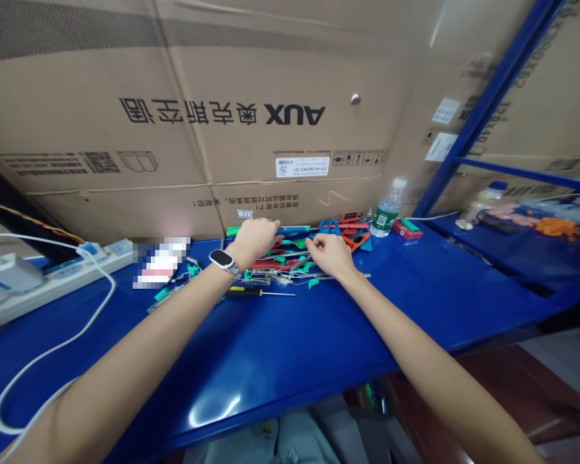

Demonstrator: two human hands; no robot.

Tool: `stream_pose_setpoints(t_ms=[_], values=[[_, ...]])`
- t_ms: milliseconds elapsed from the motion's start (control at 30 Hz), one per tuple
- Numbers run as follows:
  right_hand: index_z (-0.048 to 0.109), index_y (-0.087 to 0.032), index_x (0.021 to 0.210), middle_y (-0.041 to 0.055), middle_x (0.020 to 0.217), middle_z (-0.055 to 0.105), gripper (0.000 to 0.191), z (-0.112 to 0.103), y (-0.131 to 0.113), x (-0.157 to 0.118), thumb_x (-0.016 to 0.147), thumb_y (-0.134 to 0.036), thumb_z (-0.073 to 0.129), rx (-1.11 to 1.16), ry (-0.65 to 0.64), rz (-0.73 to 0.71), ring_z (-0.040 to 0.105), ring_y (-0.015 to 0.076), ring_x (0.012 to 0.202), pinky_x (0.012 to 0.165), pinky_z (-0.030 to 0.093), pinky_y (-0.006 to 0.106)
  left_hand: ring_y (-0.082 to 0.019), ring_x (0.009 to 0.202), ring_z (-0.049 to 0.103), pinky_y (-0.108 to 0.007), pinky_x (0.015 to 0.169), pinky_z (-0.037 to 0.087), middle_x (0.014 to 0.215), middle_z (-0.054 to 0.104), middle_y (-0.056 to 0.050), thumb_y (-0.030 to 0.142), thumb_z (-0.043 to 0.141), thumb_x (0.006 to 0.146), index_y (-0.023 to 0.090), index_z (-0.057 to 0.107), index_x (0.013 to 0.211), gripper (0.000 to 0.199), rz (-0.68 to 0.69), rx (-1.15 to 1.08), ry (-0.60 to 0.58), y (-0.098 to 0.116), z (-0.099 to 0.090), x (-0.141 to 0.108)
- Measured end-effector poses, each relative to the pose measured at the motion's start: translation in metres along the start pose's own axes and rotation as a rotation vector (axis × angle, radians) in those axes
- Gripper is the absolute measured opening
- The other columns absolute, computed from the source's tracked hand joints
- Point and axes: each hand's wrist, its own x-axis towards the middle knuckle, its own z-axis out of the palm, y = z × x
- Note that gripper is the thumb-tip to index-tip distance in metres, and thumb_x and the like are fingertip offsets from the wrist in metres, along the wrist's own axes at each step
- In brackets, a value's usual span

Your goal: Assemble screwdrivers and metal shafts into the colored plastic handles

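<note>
A spread of small tools and parts [275, 264] in red, green, blue and clear plastic lies along the back of the blue table. Over its left part is my left hand [257, 240], wrist watch on, fingers bent together and pointing right. My right hand [331, 253] curls closed over the right part, beside a blue plastic piece [329, 226] and orange-red pieces [355, 240]. Whatever either hand holds is hidden or too small to make out. In front of the pile lies a screwdriver [245, 292] with a black and yellow handle, its shaft pointing right.
A large cardboard box [241, 58] stands behind the blue table [270, 361]. To the right are a water bottle [386, 209] and a small red box [407, 229]. A power strip [62, 280] with a white cable [72, 338] lies left. A blue frame post [483, 109] rises at right.
</note>
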Motion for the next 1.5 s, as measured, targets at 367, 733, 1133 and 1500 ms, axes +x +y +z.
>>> stream_pose_setpoints(t_ms=[367,733,1133,1500], values=[[0.059,-0.020,0.066,-0.0006,0.059,0.059,0.035,0.011,-0.019,-0.031,0.091,-0.045,0.055,0.118,-0.079,-0.194,0.054,0.0153,0.059,0.058,0.032,0.027,-0.031,0.092,0.065,-0.035,0.068,0.045,0.101,0.066,-0.015,0.045,0.038,0.105,0.018,0.063,0.109,0.037,0.004,0.099,0.136,-0.035,-0.039,-0.114],[0.074,-0.022,0.098,0.0099,0.101,0.073,0.027,0.041,-0.059,-0.053,0.089,-0.047,0.066,-0.144,-0.378,-0.564,0.065,0.0263,0.093,0.078,0.044,0.034,-0.029,0.103,0.064,-0.036,0.075,0.053,0.113,0.066,-0.013,0.052,0.037,0.104,0.019,0.060,0.123,0.045,0.000,-0.036,0.148,-0.055,-0.020,-0.206],[0.067,-0.017,0.079,-0.0011,0.064,0.058,0.036,0.000,-0.013,-0.011,0.075,-0.051,0.075,0.369,-0.376,-0.109,0.047,0.0127,0.056,0.057,0.032,0.028,-0.025,0.105,0.066,-0.039,0.089,0.055,0.118,0.064,-0.012,0.050,0.032,0.107,0.018,0.056,0.125,0.044,0.190,-0.295,-0.046,-0.046,0.007,-0.224],[0.067,-0.017,0.081,0.0001,0.070,0.060,0.034,0.000,-0.063,-0.022,0.082,-0.051,0.069,0.536,-0.319,-0.304,0.049,0.0123,0.060,0.059,0.038,0.028,-0.024,0.104,0.062,-0.041,0.093,0.052,0.112,0.064,-0.010,0.048,0.041,0.105,0.019,0.062,0.119,0.038,0.211,-0.416,-0.041,-0.049,0.018,-0.186]])
